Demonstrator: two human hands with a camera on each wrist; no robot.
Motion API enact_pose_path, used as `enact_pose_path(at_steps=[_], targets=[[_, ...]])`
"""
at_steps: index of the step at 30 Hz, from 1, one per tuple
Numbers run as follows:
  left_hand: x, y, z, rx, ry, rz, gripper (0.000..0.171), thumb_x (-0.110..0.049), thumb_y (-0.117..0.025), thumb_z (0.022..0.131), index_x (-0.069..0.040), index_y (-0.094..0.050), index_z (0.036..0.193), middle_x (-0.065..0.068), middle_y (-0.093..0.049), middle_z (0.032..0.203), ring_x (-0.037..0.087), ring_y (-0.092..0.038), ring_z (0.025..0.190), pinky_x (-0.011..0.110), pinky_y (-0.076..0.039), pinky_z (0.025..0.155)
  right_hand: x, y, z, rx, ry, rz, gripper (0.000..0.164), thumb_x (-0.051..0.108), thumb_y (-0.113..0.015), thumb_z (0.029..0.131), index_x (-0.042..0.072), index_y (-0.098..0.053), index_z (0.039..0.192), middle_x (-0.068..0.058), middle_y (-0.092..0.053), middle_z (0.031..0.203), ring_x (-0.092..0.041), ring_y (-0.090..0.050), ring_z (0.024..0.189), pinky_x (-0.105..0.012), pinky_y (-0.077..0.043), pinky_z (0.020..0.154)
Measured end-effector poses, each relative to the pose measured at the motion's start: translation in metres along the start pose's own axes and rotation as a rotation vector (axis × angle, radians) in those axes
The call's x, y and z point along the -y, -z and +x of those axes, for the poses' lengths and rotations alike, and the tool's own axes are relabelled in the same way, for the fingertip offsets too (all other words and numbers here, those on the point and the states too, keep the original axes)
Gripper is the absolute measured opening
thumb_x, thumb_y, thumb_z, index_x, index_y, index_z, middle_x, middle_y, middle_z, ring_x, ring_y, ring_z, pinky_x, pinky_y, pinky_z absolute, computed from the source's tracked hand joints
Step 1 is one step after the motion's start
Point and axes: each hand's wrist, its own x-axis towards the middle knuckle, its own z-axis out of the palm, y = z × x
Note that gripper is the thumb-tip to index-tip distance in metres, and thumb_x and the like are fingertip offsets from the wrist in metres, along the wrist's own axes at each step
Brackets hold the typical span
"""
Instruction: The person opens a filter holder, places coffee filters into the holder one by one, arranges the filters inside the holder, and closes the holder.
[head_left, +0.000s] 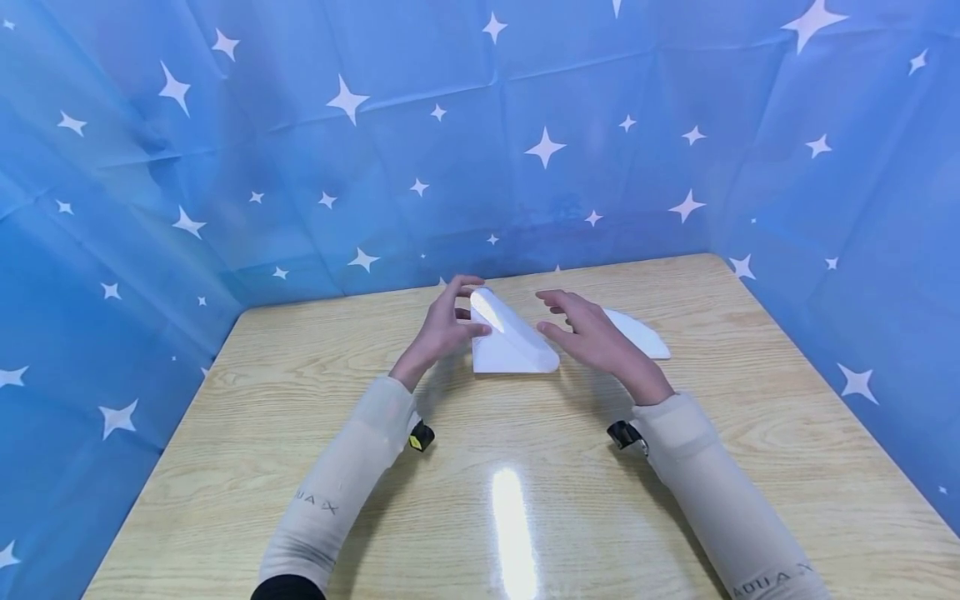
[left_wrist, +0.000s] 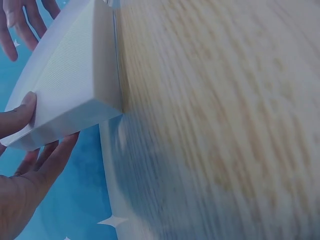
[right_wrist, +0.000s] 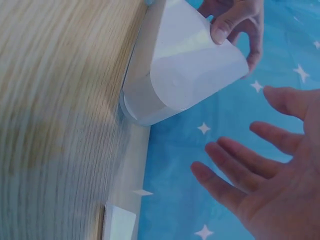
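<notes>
A white wedge-shaped object (head_left: 512, 348) with a sloping face and a rounded low end stands on the wooden table. My left hand (head_left: 441, 330) grips its tall left end, thumb on the near face and fingers around the back. In the left wrist view, the thumb presses the white side while the fingertips reach along the end face. Just right of the object, my right hand (head_left: 592, 335) hovers with fingers spread and nothing in them. The right wrist view shows a gap between those fingers and the object.
A flat white piece (head_left: 641, 335) with a curved edge lies on the table (head_left: 360, 333), partly hidden by my right hand. Blue cloth (head_left: 450, 142) with white stars hangs behind and at both sides of the table.
</notes>
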Motion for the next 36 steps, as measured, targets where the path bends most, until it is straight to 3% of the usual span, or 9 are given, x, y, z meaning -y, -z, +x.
enact_pose_path(at_steps=[5, 11, 17, 36], targets=[[-0.002, 0.001, -0.003, -0.014, 0.008, 0.031, 0.084, 0.004, -0.080, 0.086, -0.024, -0.044, 0.156, 0.014, -0.051, 0.144, 0.037, -0.070, 0.114, 0.041, -0.064, 0.087, 0.002, -0.001, 0.001, 0.000, 0.012, 0.011, 0.058, 0.031, -0.056, 0.108, 0.009, -0.038, 0.159, -0.017, -0.046, 0.159, -0.040, -0.048, 0.143, -0.060, -0.045, 0.113], [-0.003, 0.003, -0.006, -0.027, 0.016, 0.067, 0.079, 0.000, -0.084, 0.084, -0.017, -0.049, 0.153, 0.012, -0.056, 0.140, 0.034, -0.070, 0.111, 0.040, -0.063, 0.090, 0.004, -0.004, 0.002, -0.001, 0.020, 0.013, 0.059, 0.033, -0.057, 0.107, 0.010, -0.039, 0.158, -0.014, -0.047, 0.158, -0.039, -0.050, 0.142, -0.059, -0.045, 0.113], [-0.003, 0.004, -0.009, -0.017, -0.028, 0.017, 0.076, 0.003, -0.086, 0.080, -0.012, -0.053, 0.148, 0.017, -0.065, 0.128, 0.036, -0.069, 0.109, 0.043, -0.062, 0.092, 0.007, -0.007, 0.005, 0.004, 0.017, 0.010, 0.057, 0.029, -0.058, 0.107, 0.011, -0.039, 0.158, -0.013, -0.047, 0.158, -0.039, -0.050, 0.142, -0.059, -0.046, 0.113], [-0.005, 0.004, -0.018, 0.094, -0.024, -0.073, 0.074, 0.008, -0.081, 0.082, -0.016, -0.045, 0.142, 0.021, -0.071, 0.123, 0.033, -0.075, 0.105, 0.040, -0.064, 0.085, 0.019, -0.019, 0.017, 0.003, 0.069, 0.006, 0.056, 0.031, -0.060, 0.106, 0.009, -0.043, 0.155, -0.015, -0.050, 0.156, -0.039, -0.056, 0.137, -0.057, -0.053, 0.106]])
